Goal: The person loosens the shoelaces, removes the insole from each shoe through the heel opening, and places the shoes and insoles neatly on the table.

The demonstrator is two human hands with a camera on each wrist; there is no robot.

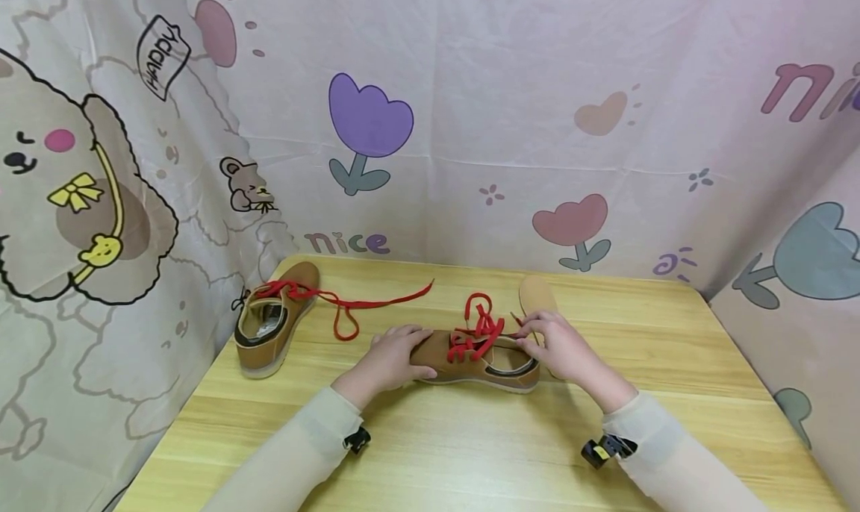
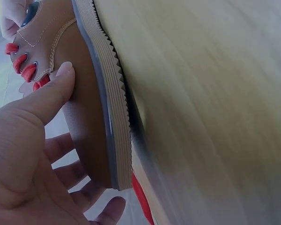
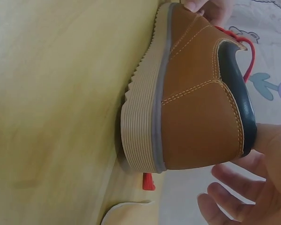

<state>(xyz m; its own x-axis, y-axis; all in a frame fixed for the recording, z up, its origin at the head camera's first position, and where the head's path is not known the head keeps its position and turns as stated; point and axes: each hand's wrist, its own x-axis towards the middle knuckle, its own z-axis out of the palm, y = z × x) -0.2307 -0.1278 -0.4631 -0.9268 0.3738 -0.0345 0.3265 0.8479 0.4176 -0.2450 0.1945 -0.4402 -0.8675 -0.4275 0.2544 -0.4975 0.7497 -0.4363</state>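
Note:
A brown low shoe (image 1: pixel 437 351) with red laces (image 1: pixel 485 336) lies sole-down at the middle of the table, toe to the left. My left hand (image 1: pixel 390 359) grips its toe, thumb on the near side and fingers over the far side, as the left wrist view shows with the thumb (image 2: pixel 61 89) on the upper. At the heel, my right hand (image 1: pixel 558 344) holds the collar (image 3: pixel 243 117); its thumb reaches into the dark-lined opening and the other fingers (image 3: pixel 234 185) spread behind the heel. Part of the thumb is hidden.
A matching brown shoe (image 1: pixel 269 333) stands at the left edge, its red lace (image 1: pixel 376 303) trailing right across the table (image 1: pixel 416 452). A tan insole (image 1: pixel 536 294) lies behind my right hand, partly covered by it. Printed cloth (image 1: pixel 437 221) hangs around the table.

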